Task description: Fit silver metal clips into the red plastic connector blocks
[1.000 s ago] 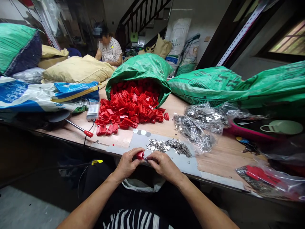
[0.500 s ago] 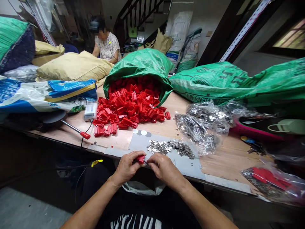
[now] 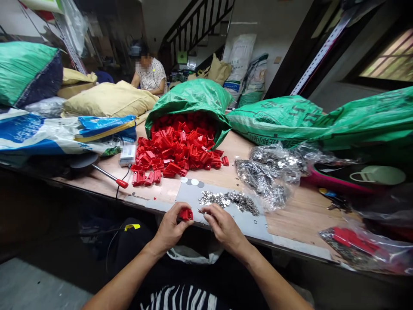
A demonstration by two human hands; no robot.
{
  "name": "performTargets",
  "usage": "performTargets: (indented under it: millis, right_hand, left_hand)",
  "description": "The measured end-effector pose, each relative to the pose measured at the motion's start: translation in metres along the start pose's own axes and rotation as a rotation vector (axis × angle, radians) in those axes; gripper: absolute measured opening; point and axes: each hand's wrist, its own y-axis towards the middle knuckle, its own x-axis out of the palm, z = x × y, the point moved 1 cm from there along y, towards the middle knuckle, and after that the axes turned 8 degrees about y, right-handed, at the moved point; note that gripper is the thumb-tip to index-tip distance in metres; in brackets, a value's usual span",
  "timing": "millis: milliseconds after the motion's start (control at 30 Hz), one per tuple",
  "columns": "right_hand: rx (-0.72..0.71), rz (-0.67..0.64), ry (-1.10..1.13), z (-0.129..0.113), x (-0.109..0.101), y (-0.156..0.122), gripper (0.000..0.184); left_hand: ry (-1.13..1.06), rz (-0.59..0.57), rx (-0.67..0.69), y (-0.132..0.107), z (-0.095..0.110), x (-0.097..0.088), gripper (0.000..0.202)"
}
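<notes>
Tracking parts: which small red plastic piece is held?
The red plastic piece in the left hand; the heaped pieces spill from a green woven sack.

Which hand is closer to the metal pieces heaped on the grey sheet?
The right hand: it is just on the near side of the metal pieces. The left hand is farther off, to their left, holding a red part.

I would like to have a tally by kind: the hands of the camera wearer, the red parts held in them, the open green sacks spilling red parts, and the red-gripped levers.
Left hand and right hand of the wearer: 2
Held red part: 1
Open green sack: 1
Red-gripped lever: 1
Total: 5
</notes>
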Motion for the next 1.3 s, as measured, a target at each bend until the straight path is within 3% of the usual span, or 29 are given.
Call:
performTargets:
  millis: [100,200,233,367,500,667,833,967,1300]
  right_hand:
    - [0.018,-0.045,0.132,-0.003,-0.004,-0.007,0.017]
    - [-0.007,-0.096,0.166,-0.013,-0.001,-0.012,0.022]
    - [-0.019,-0.101,0.163,-0.017,0.001,-0.013,0.028]
    - [-0.025,-0.113,0.118,-0.031,0.006,-0.013,0.038]
    - [-0.042,-0.093,0.085,-0.033,0.008,-0.013,0.035]
    - [-0.082,0.042,0.062,-0.027,0.016,-0.016,0.032]
    - [0.015,0.086,0.275,-0.016,0.024,-0.015,0.031]
    - [0.095,0.025,0.409,-0.01,0.026,-0.016,0.033]
    - [0.129,0.051,0.209,-0.015,0.033,-0.022,0.013]
  left_hand:
    - [-0.371,0.045,-0.188,-0.006,0.015,-0.002,0.027]
    - [-0.842,0.002,-0.37,-0.011,0.028,0.001,0.005]
    - [-0.966,-0.011,-0.417,-0.012,0.031,0.003,0.01]
    - [-1.217,0.035,-0.585,-0.017,0.038,0.007,0.012]
    - [-1.275,0.091,-0.704,-0.02,0.044,0.009,0.024]
    - [-1.313,0.116,-0.719,-0.022,0.047,0.014,0.027]
    - [-1.301,0.135,-0.721,-0.024,0.043,0.022,0.023]
    - [-1.283,0.118,-0.705,-0.027,0.035,0.023,0.022]
    - [-1.268,0.071,-0.72,-0.042,0.014,0.026,0.017]
